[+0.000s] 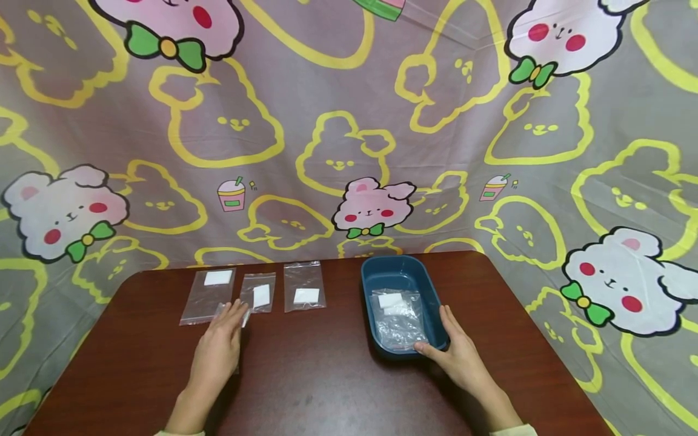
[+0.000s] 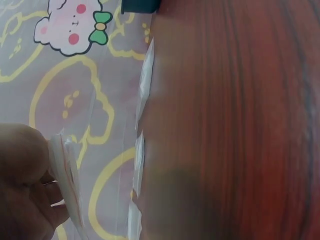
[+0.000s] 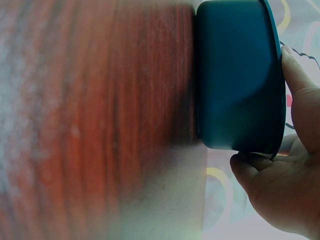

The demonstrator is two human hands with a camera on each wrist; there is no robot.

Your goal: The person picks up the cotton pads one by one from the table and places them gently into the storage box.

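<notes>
My left hand (image 1: pixel 218 342) pinches a clear plastic bag (image 2: pixel 69 185) with a white piece in it, held up over the table at the left. Seen from the head, that hand hides most of the bag. My right hand (image 1: pixel 462 357) grips the near right corner of a dark blue plastic bin (image 1: pixel 367 303), thumb (image 3: pixel 295 70) and fingers at its rim. Inside the bin lie clear bags (image 1: pixel 400 327) with white labels. Beyond the left hand, a large clear bag (image 1: pixel 204 303), a small bag (image 1: pixel 249 281) and another bag (image 1: pixel 302 278) lie flat in a row, each with a white rectangle.
The brown wooden table (image 1: pixel 327 375) has rounded far corners. A grey curtain (image 1: pixel 262 175) with cartoon animals hangs right behind its far edge and along both sides. The bin stands near the far edge, right of the row of bags.
</notes>
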